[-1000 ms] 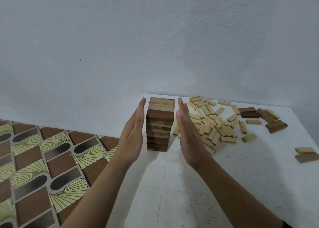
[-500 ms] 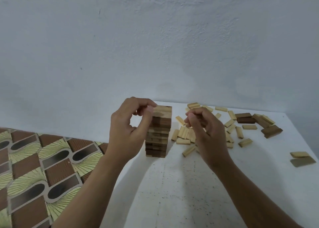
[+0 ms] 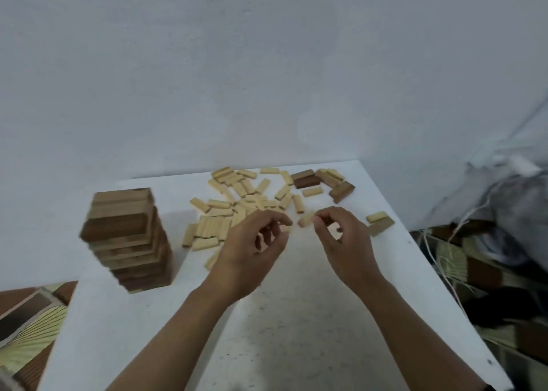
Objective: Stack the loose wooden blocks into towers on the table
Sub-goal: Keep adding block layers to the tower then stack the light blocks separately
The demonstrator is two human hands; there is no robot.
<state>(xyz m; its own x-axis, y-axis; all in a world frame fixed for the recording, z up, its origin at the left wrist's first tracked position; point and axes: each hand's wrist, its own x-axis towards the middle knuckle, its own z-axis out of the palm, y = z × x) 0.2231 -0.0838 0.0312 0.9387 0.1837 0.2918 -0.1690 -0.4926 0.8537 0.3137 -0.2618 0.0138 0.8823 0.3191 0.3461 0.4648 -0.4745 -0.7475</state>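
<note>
A tall tower [image 3: 130,239] of dark and light wooden blocks stands at the table's left edge. Several loose light blocks [image 3: 237,207] lie scattered in a pile at the back middle of the white table [image 3: 296,316]. My left hand [image 3: 252,251] hovers over the pile's near edge, fingers loosely curled, nothing visibly held. My right hand [image 3: 344,242] is just right of it, with thumb and forefinger tips at the end of one light block [image 3: 305,219] lying on the table. Whether it pinches that block is unclear.
A few dark blocks [image 3: 305,178] and a dark wedge-like piece [image 3: 342,190] lie at the back right. Two more blocks [image 3: 379,223] sit near the right edge. Patterned floor tiles [image 3: 32,325] show on the left; cables and cloth [image 3: 504,213] crowd the right.
Both hands have left the tower and moved right over the loose pile. The view has swung right, so the tower now sits at the left.
</note>
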